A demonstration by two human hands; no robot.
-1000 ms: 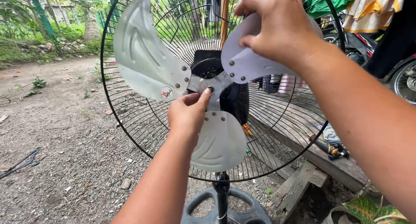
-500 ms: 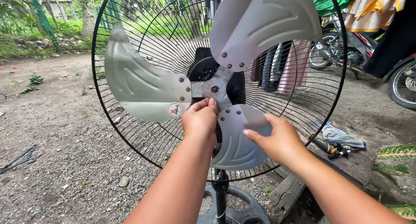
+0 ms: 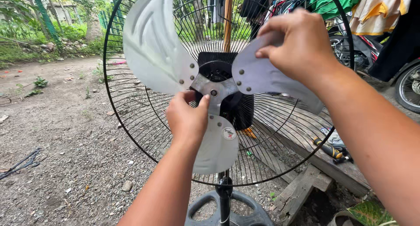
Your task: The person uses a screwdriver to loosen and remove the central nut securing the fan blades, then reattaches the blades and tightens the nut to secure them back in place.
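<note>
The right blade (image 3: 267, 79) of the metal fan propeller (image 3: 210, 88) is gripped by the right hand (image 3: 302, 44). The hub (image 3: 213, 93) is pinched by the left hand (image 3: 188, 119), in front of the wire guard (image 3: 131, 116) on its stand (image 3: 225, 195).

I see dull silver-grey fan blades (image 3: 153, 46) dotted with darker rivets, the lowest carrying a small round red-and-white sticker (image 3: 228, 133). The wire guard (image 3: 131, 121) behind them is black, a pattern of fine radiating spokes crossed by rings, and the motor housing (image 3: 236, 108) and base (image 3: 227, 213) are black too. The screwdriver (image 3: 329, 150) on the weathered grey planks (image 3: 297, 134) has a yellow-and-black handle. The ground (image 3: 65, 156) is grey-brown gravel.
</note>
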